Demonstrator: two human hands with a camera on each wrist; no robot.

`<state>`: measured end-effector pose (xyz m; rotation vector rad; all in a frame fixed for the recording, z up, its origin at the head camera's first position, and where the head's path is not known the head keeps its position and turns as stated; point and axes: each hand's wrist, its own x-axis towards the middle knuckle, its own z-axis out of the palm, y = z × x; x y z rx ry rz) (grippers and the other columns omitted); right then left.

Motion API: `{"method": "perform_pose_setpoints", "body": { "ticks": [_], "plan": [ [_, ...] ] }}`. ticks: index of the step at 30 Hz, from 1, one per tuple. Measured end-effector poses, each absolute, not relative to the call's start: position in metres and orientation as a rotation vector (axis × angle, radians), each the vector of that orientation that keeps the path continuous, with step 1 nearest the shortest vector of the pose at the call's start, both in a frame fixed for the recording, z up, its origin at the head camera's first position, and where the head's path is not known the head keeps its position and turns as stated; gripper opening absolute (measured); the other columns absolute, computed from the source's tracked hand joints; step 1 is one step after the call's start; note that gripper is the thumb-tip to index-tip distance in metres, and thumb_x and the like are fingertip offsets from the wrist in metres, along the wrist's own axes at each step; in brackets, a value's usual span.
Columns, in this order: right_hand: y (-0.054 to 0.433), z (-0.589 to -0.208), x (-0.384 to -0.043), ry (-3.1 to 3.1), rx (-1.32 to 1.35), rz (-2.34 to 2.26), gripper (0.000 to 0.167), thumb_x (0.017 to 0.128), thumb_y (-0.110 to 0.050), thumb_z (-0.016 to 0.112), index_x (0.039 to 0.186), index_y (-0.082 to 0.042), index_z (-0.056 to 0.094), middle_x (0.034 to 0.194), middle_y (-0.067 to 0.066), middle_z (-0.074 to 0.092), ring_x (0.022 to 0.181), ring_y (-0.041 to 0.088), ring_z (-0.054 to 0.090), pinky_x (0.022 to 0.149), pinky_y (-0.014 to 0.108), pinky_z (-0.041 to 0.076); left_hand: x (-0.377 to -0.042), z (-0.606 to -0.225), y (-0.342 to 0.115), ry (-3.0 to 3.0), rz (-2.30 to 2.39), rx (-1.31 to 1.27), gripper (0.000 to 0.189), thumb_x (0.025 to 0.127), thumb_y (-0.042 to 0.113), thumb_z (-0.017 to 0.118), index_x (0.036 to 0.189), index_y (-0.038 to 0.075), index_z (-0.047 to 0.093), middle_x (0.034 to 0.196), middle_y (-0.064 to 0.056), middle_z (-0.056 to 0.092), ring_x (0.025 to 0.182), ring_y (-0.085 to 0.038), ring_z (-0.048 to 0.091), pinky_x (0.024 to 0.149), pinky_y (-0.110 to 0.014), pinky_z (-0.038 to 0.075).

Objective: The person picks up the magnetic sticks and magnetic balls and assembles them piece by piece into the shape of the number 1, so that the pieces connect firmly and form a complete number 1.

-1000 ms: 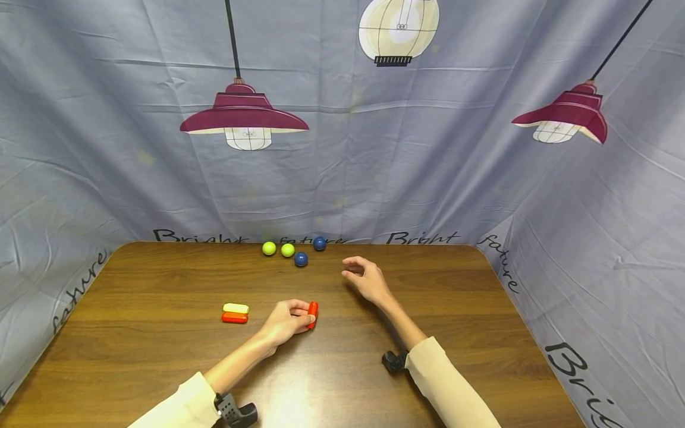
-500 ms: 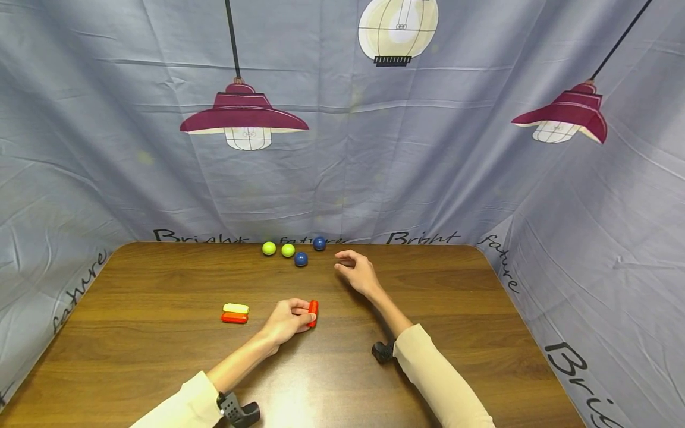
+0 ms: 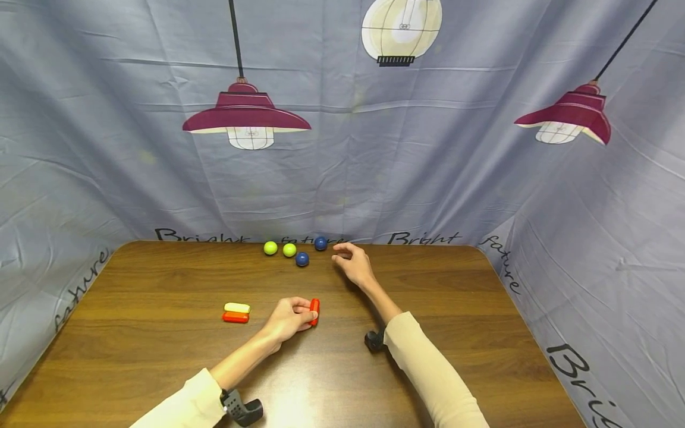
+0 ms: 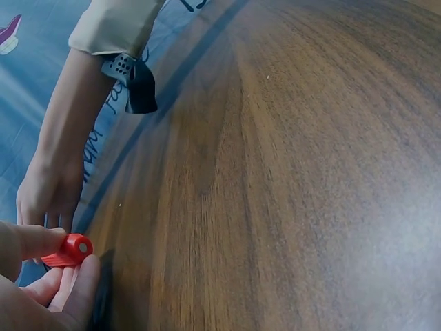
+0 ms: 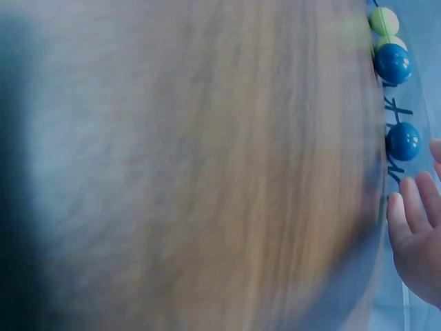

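Note:
My left hand (image 3: 286, 321) pinches a short red rod (image 3: 315, 306) between thumb and fingers, over the middle of the table. A round silver disc shows in the end of the red rod (image 4: 72, 251) in the left wrist view. My right hand (image 3: 353, 265) holds nothing, its fingers loosely bent and spread just right of the far blue ball (image 3: 320, 243). A second blue ball (image 3: 302, 259) sits a little nearer and to the left. In the right wrist view, the fingertips (image 5: 408, 189) are close to one blue ball (image 5: 403, 141), with a small gap between.
Two yellow-green balls (image 3: 270, 248) stand along the back edge, left of the blue ones. A yellow rod (image 3: 237, 308) and another red rod (image 3: 235, 318) lie side by side on the wooden table (image 3: 160, 356) at left. A printed grey curtain (image 3: 342, 178) hangs behind.
My right hand has moved left and farther back, closer to the far blue ball. The left hand has stayed nearly in place, still holding the red rod.

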<state>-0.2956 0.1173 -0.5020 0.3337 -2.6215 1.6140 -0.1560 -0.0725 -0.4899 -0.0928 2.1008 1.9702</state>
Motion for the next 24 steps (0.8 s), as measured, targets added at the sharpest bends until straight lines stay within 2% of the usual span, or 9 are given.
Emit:
{"method": "perform_pose_setpoints", "body": {
  "ticks": [11,24],
  "plan": [
    [0.104,-0.504,-0.306,-2.604,0.300,1.623,0.023,0.092,-0.009,0.072,0.115,-0.004,0.070,0.116,0.010,0.069,0.109,0.026,0.065,0.090,0.033,0.055,-0.160,-0.489,-0.070,2.079,1.973,-0.119,0.027,0.089,-0.005,0.069,0.111,-0.015,0.059,0.094,-0.017,0.065,0.082,-0.019,0.066,0.076,-0.035,0.060],
    [0.096,-0.508,-0.318,-2.548,0.121,1.692,0.029,0.089,-0.009,0.076,0.117,-0.006,0.069,0.117,0.010,0.069,0.109,0.025,0.065,0.089,0.033,0.055,-0.163,-0.491,-0.069,2.091,1.974,-0.155,0.024,0.088,-0.006,0.069,0.109,-0.014,0.061,0.092,-0.017,0.065,0.081,-0.022,0.066,0.077,-0.039,0.060]
  ]
}}
